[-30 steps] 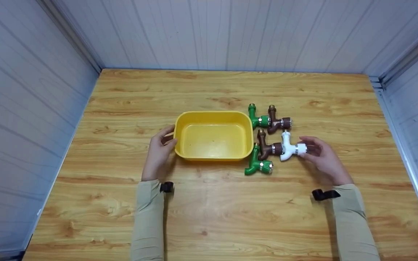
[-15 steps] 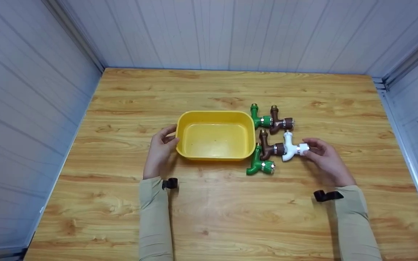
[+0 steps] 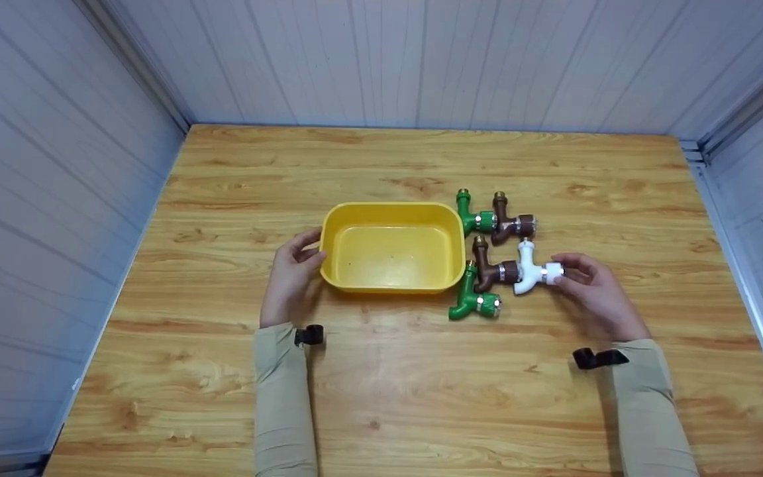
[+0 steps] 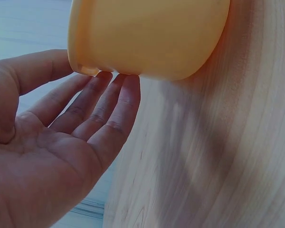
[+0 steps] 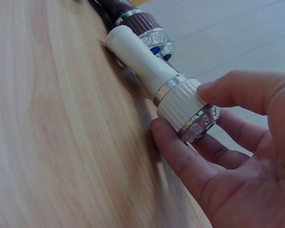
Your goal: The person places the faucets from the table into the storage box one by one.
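right hand pinches the white tap, left hand steadies the yellow tub!
thumb and fingers close on the ribbed knob, and the tap lies on the table at the group's right edge, up against a brown tap. over on the left, loosely spread fingers touch the tub's outer wall; how hard they press, i can't tell. looks like the grasping step, and the next move seems to call for a firm pinch and clean clearance from that brown neighbour.
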The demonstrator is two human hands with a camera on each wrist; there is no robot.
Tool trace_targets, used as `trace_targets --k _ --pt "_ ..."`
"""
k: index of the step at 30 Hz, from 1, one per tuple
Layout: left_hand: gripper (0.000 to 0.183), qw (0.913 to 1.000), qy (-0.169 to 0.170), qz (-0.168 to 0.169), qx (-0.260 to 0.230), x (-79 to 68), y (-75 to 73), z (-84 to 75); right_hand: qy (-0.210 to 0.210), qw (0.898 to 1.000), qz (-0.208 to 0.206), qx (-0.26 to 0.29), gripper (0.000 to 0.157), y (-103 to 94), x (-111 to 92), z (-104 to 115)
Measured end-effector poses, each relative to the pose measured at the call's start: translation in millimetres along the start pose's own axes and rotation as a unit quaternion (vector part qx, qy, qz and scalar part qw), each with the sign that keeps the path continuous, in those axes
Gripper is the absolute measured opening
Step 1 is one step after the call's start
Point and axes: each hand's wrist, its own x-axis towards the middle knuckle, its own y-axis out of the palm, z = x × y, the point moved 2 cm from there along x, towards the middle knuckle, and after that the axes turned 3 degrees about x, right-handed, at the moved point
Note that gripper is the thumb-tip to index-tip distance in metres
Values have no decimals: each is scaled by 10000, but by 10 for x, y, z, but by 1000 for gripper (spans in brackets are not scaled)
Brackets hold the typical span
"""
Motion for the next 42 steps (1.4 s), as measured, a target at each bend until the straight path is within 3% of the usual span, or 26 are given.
trace_targets --k 8,15,19,29,34,42 --pt "45 9994 -129 84 -304 1 -8 -5 -24 10000 -68 15 48 1 -5 -3" --pt "46 9992 -266 203 -200 -89 10 -188 -103 9996 -181 -185 48 -9 -35 7" --pt "46 9992 -212 191 -281 -106 17 -203 -69 9992 -262 -305 48 -31 -58 14" --pt "45 9995 6 63 -308 -13 -10 9 34 9994 -292 203 48 -69 -109 51" --pt "44 9998 139 -20 -166 -5 -6 25 -85 9990 -275 342 49 -75 -123 63" --pt "43 9999 71 7 -147 -1 -8 32 -72 9978 -444 494 48 -88 -146 98"
